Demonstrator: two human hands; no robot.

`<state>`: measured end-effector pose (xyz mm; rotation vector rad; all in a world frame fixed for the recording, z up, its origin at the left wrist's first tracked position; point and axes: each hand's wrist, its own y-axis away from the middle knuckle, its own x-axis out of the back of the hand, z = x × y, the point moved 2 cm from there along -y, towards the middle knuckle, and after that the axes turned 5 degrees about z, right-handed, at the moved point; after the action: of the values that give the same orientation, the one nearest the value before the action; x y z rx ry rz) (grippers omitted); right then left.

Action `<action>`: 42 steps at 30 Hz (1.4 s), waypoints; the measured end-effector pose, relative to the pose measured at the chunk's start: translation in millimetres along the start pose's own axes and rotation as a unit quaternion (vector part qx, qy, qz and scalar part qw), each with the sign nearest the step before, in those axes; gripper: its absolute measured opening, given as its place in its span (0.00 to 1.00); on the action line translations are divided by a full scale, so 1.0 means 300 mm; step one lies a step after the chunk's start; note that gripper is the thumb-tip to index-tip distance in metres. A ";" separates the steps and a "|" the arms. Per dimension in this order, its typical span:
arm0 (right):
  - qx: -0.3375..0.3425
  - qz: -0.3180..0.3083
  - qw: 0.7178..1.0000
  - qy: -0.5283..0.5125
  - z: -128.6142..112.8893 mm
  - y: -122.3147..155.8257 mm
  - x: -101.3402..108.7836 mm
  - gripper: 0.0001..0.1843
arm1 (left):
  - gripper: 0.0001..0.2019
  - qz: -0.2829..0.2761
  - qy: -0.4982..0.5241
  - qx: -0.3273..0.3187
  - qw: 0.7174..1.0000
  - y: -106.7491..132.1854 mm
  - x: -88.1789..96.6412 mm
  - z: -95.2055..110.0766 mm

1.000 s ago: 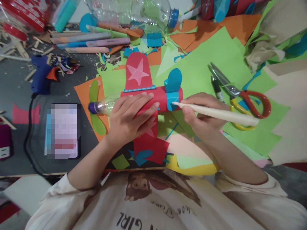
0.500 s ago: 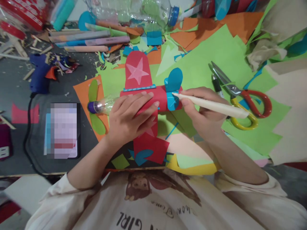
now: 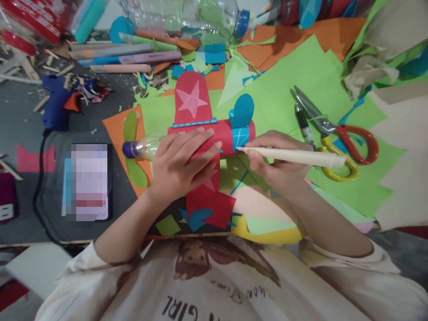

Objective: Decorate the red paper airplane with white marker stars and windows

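A toy airplane lies on the paper, made of a plastic bottle wrapped in red paper (image 3: 224, 136). My left hand (image 3: 185, 160) curves over its body and holds it down. White-pink stars mark its red wings (image 3: 183, 84), and a green propeller (image 3: 131, 127) sits at the purple cap. In my right hand (image 3: 277, 160) is a white marker (image 3: 297, 157), its tip touching the lower part of the blue band (image 3: 241, 136) at the tail. White lines show on that band. A blue tail piece (image 3: 243, 109) stands out above it.
Scissors (image 3: 329, 127) and a black pen (image 3: 302, 118) lie right of my right hand. At left are a glue gun (image 3: 56, 104) with its cord and a phone (image 3: 90, 183). Several markers (image 3: 150, 57), a clear bottle (image 3: 180, 18) and paper scraps lie along the back.
The marker tip has moved down the blue band and slightly left, my right hand with it. More white lines are visible on the band. My left hand stays put.
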<state>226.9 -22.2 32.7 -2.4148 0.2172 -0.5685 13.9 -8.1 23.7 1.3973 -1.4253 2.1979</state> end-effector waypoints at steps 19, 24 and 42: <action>-0.052 0.025 0.998 0.035 0.005 -0.013 0.025 0.04 | 0.14 0.003 0.015 0.009 1.000 0.003 0.000 -0.003; -0.050 0.032 0.997 0.043 -0.004 -0.011 0.028 0.05 | 0.13 -0.005 0.009 0.014 1.000 0.004 0.000 -0.002; -0.045 0.033 0.998 -0.005 -0.009 -0.013 0.024 0.07 | 0.13 -0.027 0.042 0.040 0.998 0.005 -0.002 -0.005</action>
<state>232.1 -22.6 39.5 -2.4855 0.3239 -0.5257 12.4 -7.5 22.0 1.3348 -1.2715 2.2742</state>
